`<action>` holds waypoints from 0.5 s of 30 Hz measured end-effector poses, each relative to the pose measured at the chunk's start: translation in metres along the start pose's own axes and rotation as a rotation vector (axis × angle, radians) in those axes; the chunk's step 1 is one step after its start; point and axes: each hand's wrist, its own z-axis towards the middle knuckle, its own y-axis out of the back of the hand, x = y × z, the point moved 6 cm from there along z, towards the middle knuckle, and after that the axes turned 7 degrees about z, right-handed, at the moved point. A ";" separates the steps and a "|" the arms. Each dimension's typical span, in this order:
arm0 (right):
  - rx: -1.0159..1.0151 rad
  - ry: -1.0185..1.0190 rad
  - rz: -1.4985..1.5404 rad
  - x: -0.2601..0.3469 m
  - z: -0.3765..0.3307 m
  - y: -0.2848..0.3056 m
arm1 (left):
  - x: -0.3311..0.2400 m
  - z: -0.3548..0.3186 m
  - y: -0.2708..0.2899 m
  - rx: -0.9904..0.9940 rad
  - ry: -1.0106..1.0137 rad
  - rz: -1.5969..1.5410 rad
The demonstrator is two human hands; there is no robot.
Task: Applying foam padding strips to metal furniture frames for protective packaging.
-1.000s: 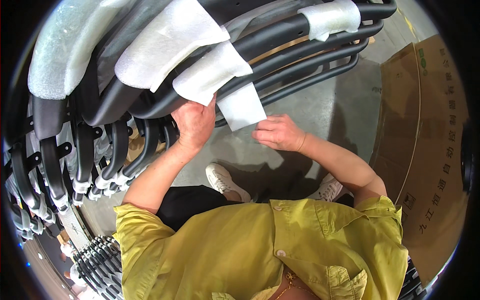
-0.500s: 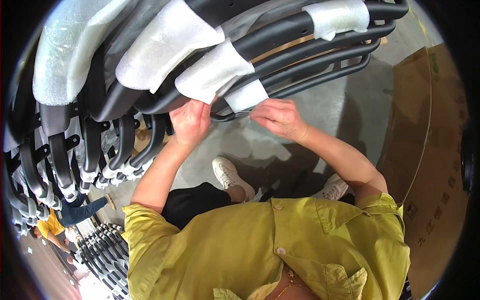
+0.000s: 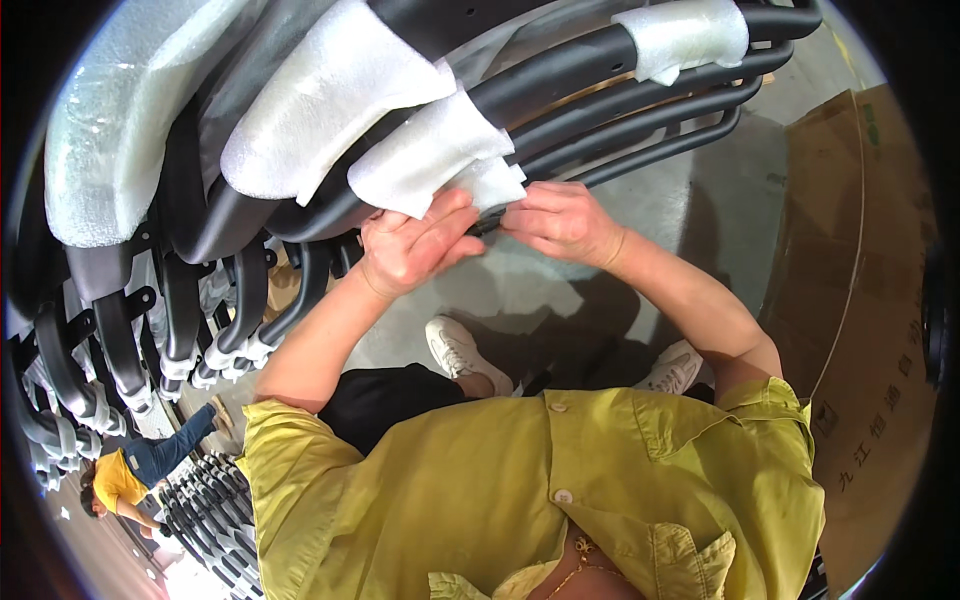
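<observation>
A small white foam sheet lies against the lowest thin black tube, below another foam wrap on the thicker black tube beside it. My right hand is closed, its thumb and fingertips pinching the right edge of the small sheet. At the sheet's left side is my left hand, its fingers stretched out and apart, the fingertips touching the foam from below. The tube's end is partly hidden behind the foam and my fingers.
More bent black tube frames stand in a dense row at left, several with foam wraps. A large cardboard box stands at right. Another person in a yellow top leans over stacked frames at lower left.
My left hand has moved right and its fingers have opened out from a pinch. The small foam sheet now lies bunched closer to the tube. The other person has come further into view.
</observation>
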 end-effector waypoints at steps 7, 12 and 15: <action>-0.036 0.027 -0.059 0.008 -0.001 0.003 | -0.003 0.000 -0.008 -0.016 -0.042 0.185; -0.042 0.059 -0.287 0.026 0.010 0.010 | -0.001 0.007 -0.007 -0.034 -0.063 0.196; -0.120 0.126 -0.295 0.034 0.018 0.016 | 0.003 0.005 -0.011 0.018 0.149 0.249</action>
